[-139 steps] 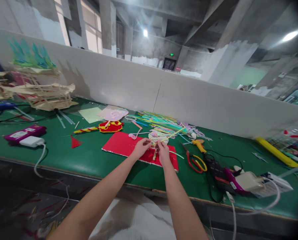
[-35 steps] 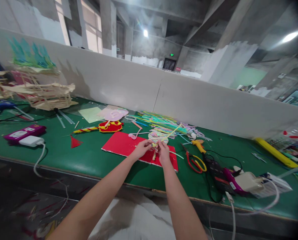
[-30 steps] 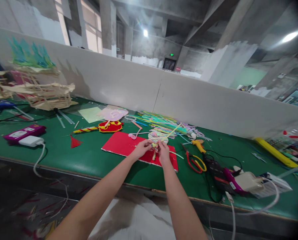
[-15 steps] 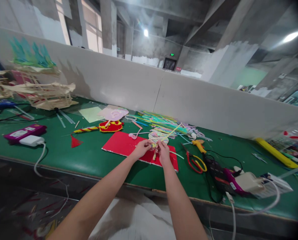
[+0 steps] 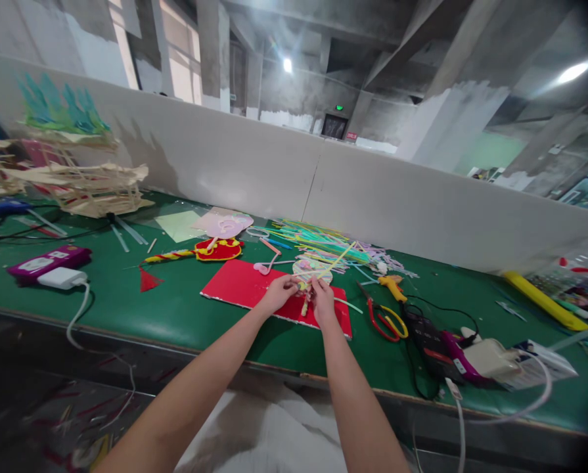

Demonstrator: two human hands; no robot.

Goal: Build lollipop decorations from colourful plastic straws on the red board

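Note:
Over a red board (image 5: 234,284), both my hands are closed in pinches close together. My right hand (image 5: 324,301) grips a yellow pipe cleaner (image 5: 341,258), whose free end slants up to the right. My left hand (image 5: 280,293) pinches at the small yellow coiled part (image 5: 302,286) between the hands; the fingertips hide what exactly it holds. Just beyond the fingers lies a pale, round fan-shaped piece (image 5: 318,268), with a short wrapped handle (image 5: 305,307) pointing toward me. A bent pink pipe cleaner (image 5: 272,257) rests at the board's far edge.
Behind the board spreads a pile of coloured pipe cleaners (image 5: 318,240). Red-and-yellow-handled pliers (image 5: 386,322), an orange glue gun (image 5: 393,287) and a power strip (image 5: 429,345) lie right. A red fan with a tassel (image 5: 219,249) and a purple box (image 5: 52,263) are left.
Almost nothing differs. Both hands stay pinched at the same spot, and the yellow pipe cleaner's free end has dipped very slightly to the left.

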